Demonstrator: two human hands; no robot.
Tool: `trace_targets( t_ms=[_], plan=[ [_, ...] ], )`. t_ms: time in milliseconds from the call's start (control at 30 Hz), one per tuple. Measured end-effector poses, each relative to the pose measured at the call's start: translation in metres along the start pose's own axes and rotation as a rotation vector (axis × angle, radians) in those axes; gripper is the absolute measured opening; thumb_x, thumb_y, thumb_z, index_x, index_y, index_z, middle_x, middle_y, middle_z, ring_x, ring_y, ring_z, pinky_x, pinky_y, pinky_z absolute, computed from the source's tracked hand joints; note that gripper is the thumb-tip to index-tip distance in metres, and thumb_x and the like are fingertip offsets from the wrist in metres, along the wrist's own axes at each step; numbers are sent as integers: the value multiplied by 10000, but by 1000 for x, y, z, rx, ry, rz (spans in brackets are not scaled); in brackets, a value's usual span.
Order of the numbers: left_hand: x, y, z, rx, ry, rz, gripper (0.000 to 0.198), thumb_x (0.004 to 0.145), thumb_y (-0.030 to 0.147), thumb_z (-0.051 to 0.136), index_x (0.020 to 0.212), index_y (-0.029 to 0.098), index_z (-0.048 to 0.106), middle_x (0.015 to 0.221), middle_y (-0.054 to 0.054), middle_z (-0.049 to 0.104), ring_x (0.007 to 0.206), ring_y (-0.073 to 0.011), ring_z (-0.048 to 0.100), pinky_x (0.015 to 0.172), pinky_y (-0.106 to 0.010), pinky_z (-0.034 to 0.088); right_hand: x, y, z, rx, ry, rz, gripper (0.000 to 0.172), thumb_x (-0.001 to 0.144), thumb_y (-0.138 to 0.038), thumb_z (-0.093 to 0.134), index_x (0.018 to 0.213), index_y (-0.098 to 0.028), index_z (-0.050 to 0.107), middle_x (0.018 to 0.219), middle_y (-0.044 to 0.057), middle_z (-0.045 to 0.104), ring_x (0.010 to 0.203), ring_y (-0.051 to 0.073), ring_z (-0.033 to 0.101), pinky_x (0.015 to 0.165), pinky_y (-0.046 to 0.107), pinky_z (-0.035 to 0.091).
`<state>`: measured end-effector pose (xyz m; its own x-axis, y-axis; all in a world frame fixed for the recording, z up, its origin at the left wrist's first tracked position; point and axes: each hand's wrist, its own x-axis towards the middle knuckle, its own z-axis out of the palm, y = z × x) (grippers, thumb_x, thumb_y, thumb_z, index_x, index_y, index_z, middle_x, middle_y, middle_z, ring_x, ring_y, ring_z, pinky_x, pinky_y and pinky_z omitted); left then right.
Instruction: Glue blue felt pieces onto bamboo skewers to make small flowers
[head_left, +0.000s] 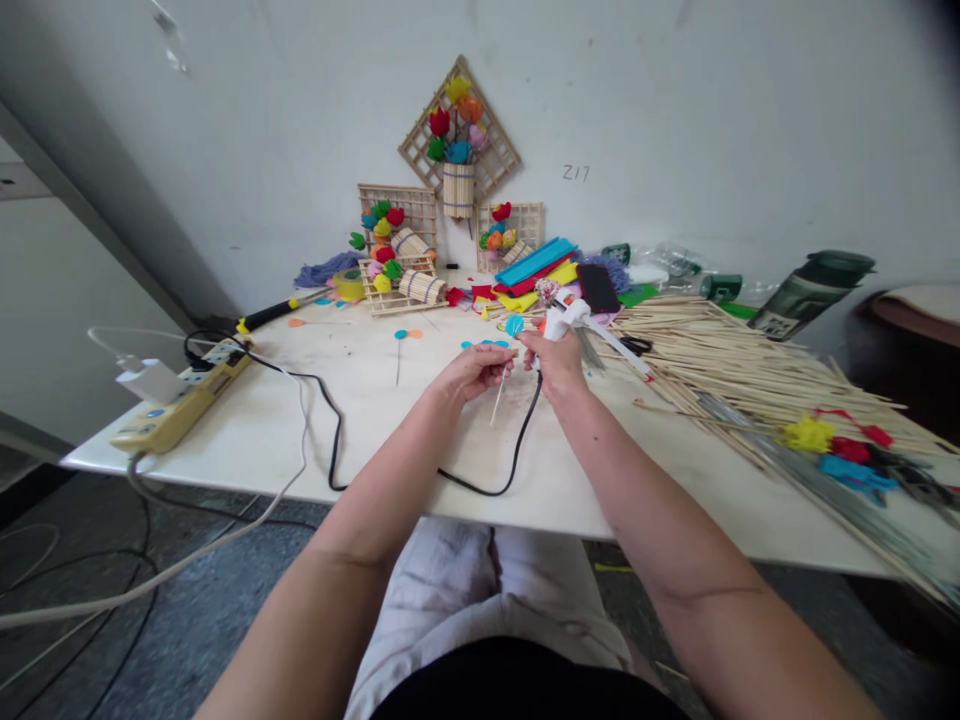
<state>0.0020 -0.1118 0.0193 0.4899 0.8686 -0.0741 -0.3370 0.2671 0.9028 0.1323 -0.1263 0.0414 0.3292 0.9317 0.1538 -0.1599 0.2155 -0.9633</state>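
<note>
Pinched in the fingers of my left hand [478, 373] is a thin pale stick [497, 402], slanting down toward the table. A small blue round piece [514, 326] shows just above my fingertips, at the stick's upper end. My right hand [559, 362] is wrapped round the handle of a white glue gun [565, 318], whose black cord [525, 425] hangs down to the table. The gun's nozzle is close to the blue piece; whether they touch I cannot tell. Left of my hands lies another stick [397, 362] with a blue disc [400, 335] at its top.
Lattice panels with felt flowers [459, 140] lean on the wall. Many thin wooden sticks [735, 350] cover the right side. A yellow power strip [184, 405] with cables sits at the left edge. Coloured felt sheets [536, 265], a phone [598, 288] and a dark green bottle [814, 295] stand behind.
</note>
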Motion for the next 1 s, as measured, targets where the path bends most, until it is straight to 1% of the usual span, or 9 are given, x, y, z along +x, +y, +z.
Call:
trace_targets(
  t_ms=[133, 233, 400, 500, 633, 733, 833, 1000],
  plan=[
    [2, -1, -2, 5, -6, 12, 78, 692, 157, 689, 710, 91, 650, 550, -13, 583, 461, -45, 505, 424, -150, 362, 3, 1, -2, -29, 11, -16, 344, 544, -238, 702, 830, -183, 520, 575, -77, 564, 346, 57, 446, 317, 193, 360],
    [4, -2, -3, 15, 3, 11, 88, 687, 155, 698, 708, 91, 642, 554, -10, 584, 452, -42, 498, 414, -156, 350, 5, 1, -4, -38, -7, -49, 351, 544, -251, 707, 837, -180, 527, 579, -76, 566, 340, 61, 450, 313, 196, 357],
    [3, -2, -1, 22, 25, 10, 114, 684, 161, 709, 723, 95, 625, 561, -5, 584, 459, -45, 514, 418, -153, 354, 5, 0, -5, -42, -16, -56, 373, 535, -263, 723, 836, -173, 522, 577, -70, 568, 332, 64, 446, 308, 203, 346],
    [2, -1, 0, 2, 20, 24, 145, 680, 137, 709, 789, 106, 618, 573, -3, 596, 465, -50, 532, 431, -147, 372, 5, -1, -6, -53, -21, -52, 378, 533, -262, 725, 839, -171, 521, 569, -70, 564, 333, 65, 448, 308, 202, 341],
    [1, -1, 0, -27, 18, 48, 262, 687, 77, 680, 933, 126, 607, 592, -1, 620, 488, -61, 568, 450, -139, 405, 6, 0, -6, -75, -12, -49, 366, 543, -252, 716, 843, -166, 525, 558, -74, 552, 334, 65, 446, 308, 198, 336],
    [1, -1, 1, -42, 23, 43, 326, 706, 43, 644, 1018, 125, 602, 608, 3, 630, 510, -64, 590, 494, -146, 450, 8, 2, -7, -85, -9, -52, 348, 558, -233, 697, 854, -165, 528, 549, -82, 540, 336, 62, 446, 316, 192, 337],
    [1, -1, 2, -48, 63, 39, 356, 707, 22, 636, 1046, 127, 608, 620, 4, 637, 513, -62, 593, 526, -158, 477, 9, 3, -7, -86, 0, -59, 329, 562, -207, 680, 851, -166, 528, 547, -82, 540, 337, 65, 450, 314, 192, 340],
    [-1, 0, 4, -33, 92, 46, 383, 699, 28, 652, 1068, 126, 621, 621, -2, 643, 519, -67, 597, 530, -161, 473, 11, 4, -6, -94, 9, -75, 332, 560, -210, 686, 847, -160, 529, 566, -66, 557, 330, 71, 450, 299, 199, 338]
  ],
)
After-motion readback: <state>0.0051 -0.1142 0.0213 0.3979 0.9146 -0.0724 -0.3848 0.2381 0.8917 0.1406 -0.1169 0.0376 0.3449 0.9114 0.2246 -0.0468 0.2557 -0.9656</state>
